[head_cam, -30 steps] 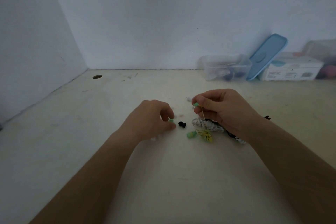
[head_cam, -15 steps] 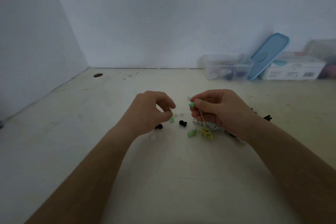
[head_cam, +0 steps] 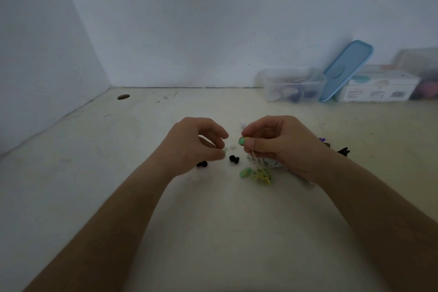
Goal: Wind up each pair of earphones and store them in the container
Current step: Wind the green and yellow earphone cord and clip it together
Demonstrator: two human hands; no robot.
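the right hand (head_cam: 282, 146) is closed in a pinch: thumb and forefinger grip a green earbud (head_cam: 242, 141) at the hand's inner edge, held a little above the table (head_cam: 213, 232). a thin yellow cord (head_cam: 254, 161) runs down from that bud to a loose yellow tangle (head_cam: 262, 176) lying on the table just nearer the person than the right hand. a second green bud (head_cam: 245, 172) lies against the left side of the tangle. under the right palm shows a bundle of pale striped cable (head_cam: 266, 163), mostly hidden by the hand.

the left hand (head_cam: 196, 147) hangs just beside the right, with a narrow gap between their fingertips. its fingers are curled, thumb and forefinger drawn close together. a small pale speck (head_cam: 224, 150) sits at the thumb tip; whether it is pinched or lies on the table i cannot tell.

one black ear tip (head_cam: 234, 159) lies on the table below the gap between the hands, and another black tip (head_cam: 202, 164) lies at the near edge of the left hand. past the outer side of the right wrist lie a purple piece (head_cam: 321, 139) and a black piece (head_cam: 343, 150).

far beyond the right hand, against the wall, stands the clear container (head_cam: 294, 84), open, its contents too blurred to name. a blue lid (head_cam: 347, 69) leans just right of it, against a white box (head_cam: 379, 87).
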